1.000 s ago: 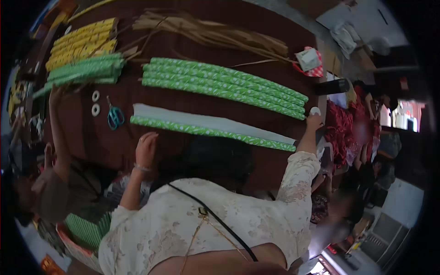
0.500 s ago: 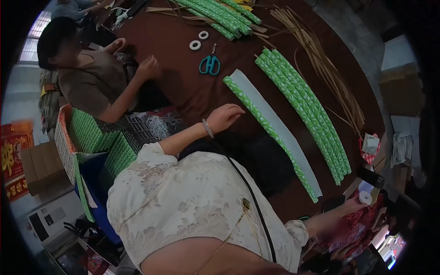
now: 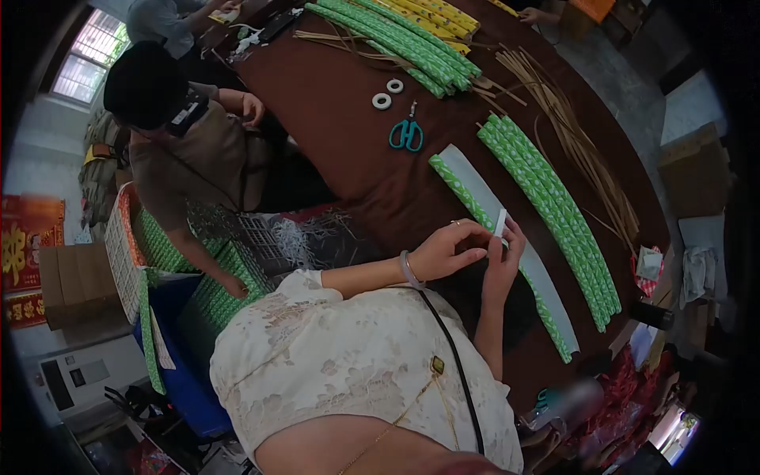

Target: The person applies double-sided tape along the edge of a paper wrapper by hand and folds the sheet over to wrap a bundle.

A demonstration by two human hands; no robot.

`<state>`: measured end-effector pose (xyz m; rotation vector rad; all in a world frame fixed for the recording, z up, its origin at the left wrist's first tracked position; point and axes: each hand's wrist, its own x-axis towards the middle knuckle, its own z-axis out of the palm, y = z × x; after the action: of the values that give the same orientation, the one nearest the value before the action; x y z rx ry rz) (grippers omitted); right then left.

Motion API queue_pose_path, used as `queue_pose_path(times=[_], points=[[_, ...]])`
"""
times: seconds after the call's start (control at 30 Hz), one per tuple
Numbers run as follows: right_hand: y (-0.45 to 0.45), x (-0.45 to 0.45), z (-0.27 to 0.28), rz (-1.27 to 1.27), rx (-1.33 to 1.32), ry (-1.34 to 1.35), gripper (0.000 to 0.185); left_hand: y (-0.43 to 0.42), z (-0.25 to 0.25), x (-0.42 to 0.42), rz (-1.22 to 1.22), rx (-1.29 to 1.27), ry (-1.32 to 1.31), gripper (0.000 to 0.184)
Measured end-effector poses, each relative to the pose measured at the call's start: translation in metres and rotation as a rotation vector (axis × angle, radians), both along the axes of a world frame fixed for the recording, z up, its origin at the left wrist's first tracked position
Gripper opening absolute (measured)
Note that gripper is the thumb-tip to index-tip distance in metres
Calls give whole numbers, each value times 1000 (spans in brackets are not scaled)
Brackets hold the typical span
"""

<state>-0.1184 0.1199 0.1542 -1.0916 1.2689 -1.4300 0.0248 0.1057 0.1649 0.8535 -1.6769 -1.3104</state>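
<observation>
Over a partly rolled green patterned sheet (image 3: 548, 317) with a pale inner side, my two hands meet. My right hand (image 3: 507, 252) grips a white tape roll (image 3: 500, 222), seen edge-on. My left hand (image 3: 453, 248), with a bracelet at the wrist, has its fingertips at the roll, thumb and fingers apart. Beyond the sheet lies a bundle of green patterned rolls (image 3: 554, 214). Teal-handled scissors (image 3: 407, 134) and two white rings (image 3: 381, 101) rest on the brown table (image 3: 317, 103) to the upper left.
Brown strips (image 3: 570, 142) lie at the table's far side. More green rolls (image 3: 396, 43) and yellow rolls (image 3: 435, 17) are at the top. A co-worker (image 3: 190, 150) stands at the left, one arm over a basket (image 3: 123, 229) of green pieces.
My right hand has come from the far right to the sheet with the tape roll, meeting my left hand. The co-worker's arm has dropped to the basket. The view has shifted.
</observation>
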Motion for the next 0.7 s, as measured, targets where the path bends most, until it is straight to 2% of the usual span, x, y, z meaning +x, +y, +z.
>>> queue_pose_path(times=[0.07,0.1,0.17,0.2,0.3,0.37,0.43,0.57,0.7], points=[[1,13,1,-14,-30,336,28,2,-11,13,80,64,44,40],[1,18,0,-9,-30,332,28,2,-10,21,86,64,40,40],[1,28,-1,-4,-71,543,31,1,-11,36,-108,666,347,42],[0,32,-1,-30,-145,618,32,4,-13,41,-97,735,400,44],[3,39,2,-37,-212,820,39,10,-25,50,-145,818,540,40],[8,45,4,-24,-245,828,41,8,-33,55,-131,905,713,28],[13,50,4,-45,-254,900,42,8,-35,61,-106,927,584,24],[19,50,-3,-72,-271,933,42,14,-33,62,-46,972,545,23],[24,50,0,-82,-214,954,40,15,-37,62,-102,950,477,28]])
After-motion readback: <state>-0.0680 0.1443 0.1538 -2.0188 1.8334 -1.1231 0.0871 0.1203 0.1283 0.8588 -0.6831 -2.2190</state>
